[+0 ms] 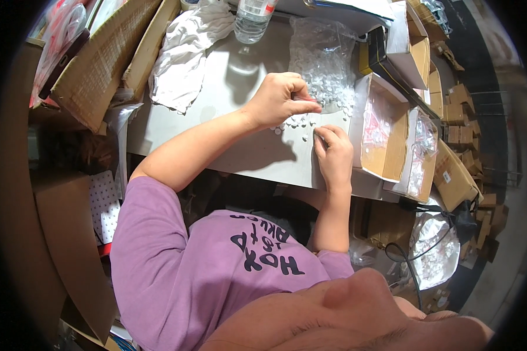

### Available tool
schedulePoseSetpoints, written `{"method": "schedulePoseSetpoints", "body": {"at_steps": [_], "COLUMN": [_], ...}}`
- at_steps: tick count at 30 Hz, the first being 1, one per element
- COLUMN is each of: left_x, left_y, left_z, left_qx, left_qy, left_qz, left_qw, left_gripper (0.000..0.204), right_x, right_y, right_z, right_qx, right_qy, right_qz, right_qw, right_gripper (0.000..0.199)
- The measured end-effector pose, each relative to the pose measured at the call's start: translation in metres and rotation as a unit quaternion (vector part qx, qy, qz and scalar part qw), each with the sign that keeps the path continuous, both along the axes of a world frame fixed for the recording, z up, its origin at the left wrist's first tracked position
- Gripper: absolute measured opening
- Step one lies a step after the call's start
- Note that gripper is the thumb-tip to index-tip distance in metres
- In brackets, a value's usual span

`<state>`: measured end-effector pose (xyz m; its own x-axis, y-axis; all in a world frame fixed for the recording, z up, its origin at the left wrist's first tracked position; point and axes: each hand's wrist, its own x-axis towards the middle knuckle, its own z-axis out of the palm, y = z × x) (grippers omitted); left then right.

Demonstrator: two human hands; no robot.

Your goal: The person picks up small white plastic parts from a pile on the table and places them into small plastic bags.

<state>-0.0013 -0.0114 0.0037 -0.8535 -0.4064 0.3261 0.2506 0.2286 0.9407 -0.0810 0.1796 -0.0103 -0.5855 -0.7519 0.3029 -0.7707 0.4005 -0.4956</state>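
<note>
My left hand (282,98) hovers over a white table (240,88), its fingers pinched on a tiny piece that shows a bit of red at the fingertips. Just right of it lies a heap of small white round parts (332,93), spilling from a clear plastic bag (322,50). A few of these parts are scattered in front of the heap. My right hand (334,153) rests on the table near its right edge. Its thumb and forefinger are pinched on one small white part among the scattered ones.
A clear water bottle (253,20) stands at the back, with crumpled white plastic (184,55) to its left. Open cardboard boxes (386,126) holding bagged pinkish pieces line the right edge. A large cardboard box (102,55) leans at the left. A bag of white parts (436,248) sits lower right.
</note>
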Motion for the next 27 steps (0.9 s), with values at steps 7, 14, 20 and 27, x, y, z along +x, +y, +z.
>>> {"method": "schedulePoseSetpoints", "body": {"at_steps": [7, 14, 20, 27], "left_x": [-0.003, -0.002, -0.001, -0.001], "left_y": [0.001, 0.004, 0.0, 0.004], "left_z": [-0.011, -0.011, -0.003, -0.015], "left_qx": [-0.129, -0.16, -0.158, -0.222], "left_qy": [-0.009, -0.037, -0.089, -0.031], "left_qz": [-0.045, -0.099, -0.084, -0.072], "left_qw": [0.991, 0.981, 0.98, 0.972], "left_gripper": [0.022, 0.018, 0.021, 0.026], "right_x": [-0.008, -0.011, -0.005, -0.011], "right_y": [0.0, -0.005, -0.006, -0.009], "right_z": [-0.001, 0.02, 0.021, 0.003], "right_qx": [0.011, -0.052, 0.018, 0.037], "right_qy": [-0.009, -0.099, -0.09, -0.036], "right_qz": [-0.017, -0.041, -0.039, -0.011], "right_qw": [1.0, 0.993, 0.995, 0.999], "right_gripper": [0.011, 0.013, 0.015, 0.015]}}
